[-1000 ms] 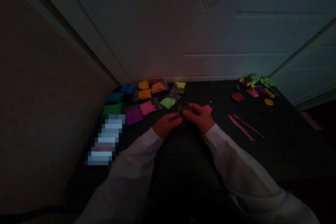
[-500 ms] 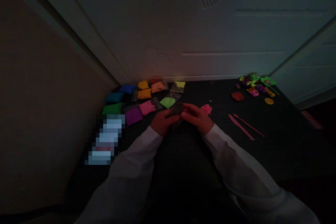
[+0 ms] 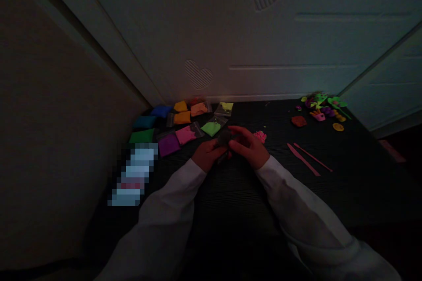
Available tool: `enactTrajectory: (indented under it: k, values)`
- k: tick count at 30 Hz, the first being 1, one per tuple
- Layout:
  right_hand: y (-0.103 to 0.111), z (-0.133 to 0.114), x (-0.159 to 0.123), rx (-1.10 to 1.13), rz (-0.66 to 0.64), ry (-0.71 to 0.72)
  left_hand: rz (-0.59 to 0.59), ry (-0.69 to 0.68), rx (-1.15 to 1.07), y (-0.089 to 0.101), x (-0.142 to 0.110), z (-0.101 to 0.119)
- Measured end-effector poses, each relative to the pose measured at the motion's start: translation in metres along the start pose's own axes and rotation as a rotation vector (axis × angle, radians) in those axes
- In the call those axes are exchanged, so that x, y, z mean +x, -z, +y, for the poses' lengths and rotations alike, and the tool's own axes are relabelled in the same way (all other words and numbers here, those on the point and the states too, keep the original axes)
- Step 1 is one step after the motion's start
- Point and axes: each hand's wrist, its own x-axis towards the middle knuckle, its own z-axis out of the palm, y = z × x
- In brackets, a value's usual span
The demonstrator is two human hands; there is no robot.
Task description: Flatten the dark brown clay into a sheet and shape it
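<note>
2 forearms (image 3: 173,197) slant inward, left hand (image 3: 207,153) and right hand (image 3: 252,150) sharing a part-closed grip on a dark lump (image 3: 224,137).

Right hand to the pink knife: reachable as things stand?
Probably yes: the pink knife lies just right of the right hand, with nothing visible between them. That hand is at the dark piece now, so it would likely have to leave that first.
</note>
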Motion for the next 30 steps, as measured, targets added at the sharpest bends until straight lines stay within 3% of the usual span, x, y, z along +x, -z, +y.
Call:
enactTrajectory:
  k: [5, 9, 15, 20, 26, 30]
  values:
    - [-0.002, -0.004, -0.003, 0.005, -0.106, 0.001, -0.022, 0.004, 0.083, -0.001, 0.0, -0.001]
    - [-0.001, -0.007, -0.001, 0.076, -0.066, -0.088, -0.062, 0.006, 0.129, 0.0, -0.002, -0.001]
    - [0.001, 0.003, 0.006, 0.27, -0.033, -0.185, -0.178, -0.039, 0.015, 0.001, -0.004, 0.001]
    - [0.003, 0.001, 0.007, 0.316, 0.052, -0.203, -0.145, -0.013, -0.004, -0.004, -0.003, -0.002]
    - [0.008, -0.015, 0.003, 0.107, 0.202, -0.049, -0.072, 0.122, -0.1, -0.003, 0.001, -0.006]
    - [0.033, -0.022, 0.007, 0.332, 0.362, 0.003, -0.094, 0.109, -0.195, 0.001, 0.002, -0.011]
